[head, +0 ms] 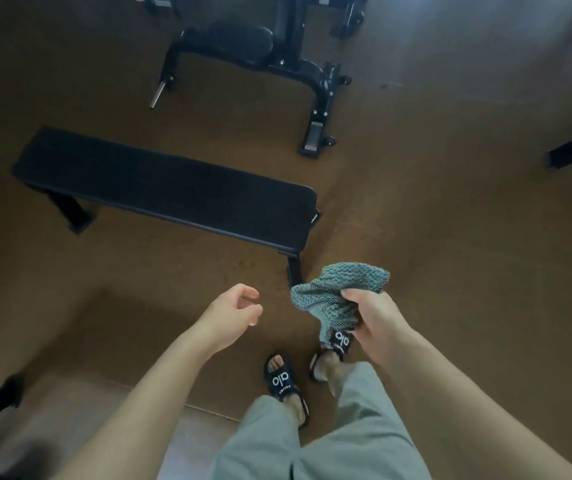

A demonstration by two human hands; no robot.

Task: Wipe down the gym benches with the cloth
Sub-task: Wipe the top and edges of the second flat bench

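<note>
text: "alo" in white | on: strap of left black slide sandal (281, 379) | also on: strap of right black slide sandal (341, 339) | smaller print beneath: unreadable

Your cloth (333, 292) is teal with a waffle weave; the desk (163, 185) is black, the floor (450, 237) brown, your slides (281, 379) black with white lettering.

Under me is a brown rubbery gym floor (450, 209). On it, just ahead of my feet, stands a long flat bench with a black padded top (163, 185) on dark legs. Beyond that stands a black adjustable bench with a steel frame and small wheels (243, 46). My two black slide sandals with white lettering (281, 379) are planted on the floor near the flat bench's right end.
</note>
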